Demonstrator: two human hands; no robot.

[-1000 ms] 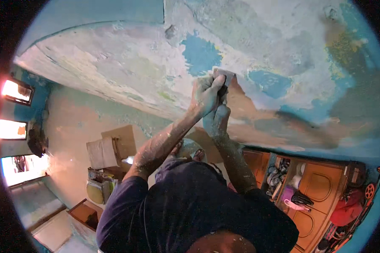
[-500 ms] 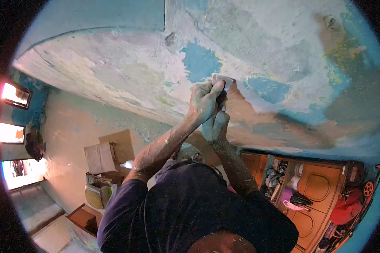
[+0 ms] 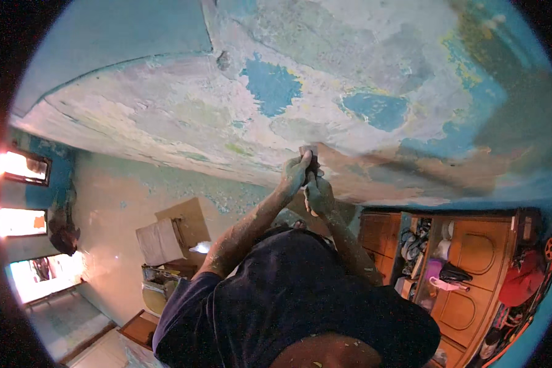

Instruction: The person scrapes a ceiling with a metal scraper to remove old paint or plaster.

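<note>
Both my hands are on a scraper, a flat pale blade with a dark handle, held up against the peeling wall. My left hand grips it near the blade, thumb stretched along it. Just below and to the right, my right hand is closed around the lower end of the handle, mostly hiding it. Pale dust coats both hands and forearms. Above the blade the wall is a patchwork of whitish plaster, with a jagged blue patch and a smaller blue patch to its right.
An orange-brown wooden cabinet with filled shelves stands at the lower right, a pink and purple bag hanging there. A red bag is beyond it. Cardboard and piled things lie lower left, near bright windows.
My hands have drawn the scraper down the wall, away from the blue patches and closer to my body. The whole view has shifted a little.
</note>
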